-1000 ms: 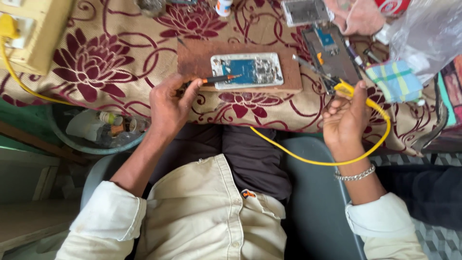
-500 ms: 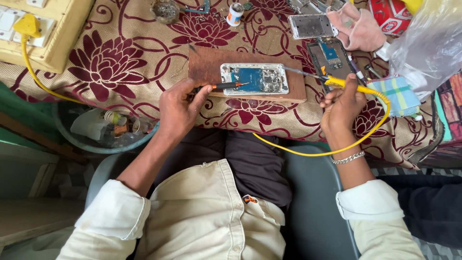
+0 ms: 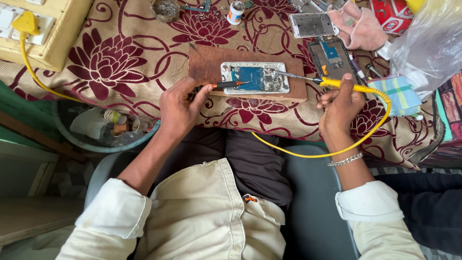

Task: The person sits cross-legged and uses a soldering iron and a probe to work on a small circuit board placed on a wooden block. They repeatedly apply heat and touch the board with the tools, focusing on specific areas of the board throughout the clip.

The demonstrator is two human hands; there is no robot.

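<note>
Work surface is draped in a tan cloth with maroon flowers (image 3: 115, 62), a green edge (image 3: 19, 103) shows beneath it at left, grey chair seat (image 3: 315, 212) below, pale floor (image 3: 29, 212) probably tiled, even soft light.

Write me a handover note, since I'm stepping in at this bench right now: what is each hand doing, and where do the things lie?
Left hand: grips a small orange-tipped tool, its tip on the opened phone.
Right hand: holds the yellow soldering iron, its tip over the phone's right end.
The phone lies on a wooden board on the floral cloth.
Done: back is off, board exposed.
Left: cannot tell.
</note>
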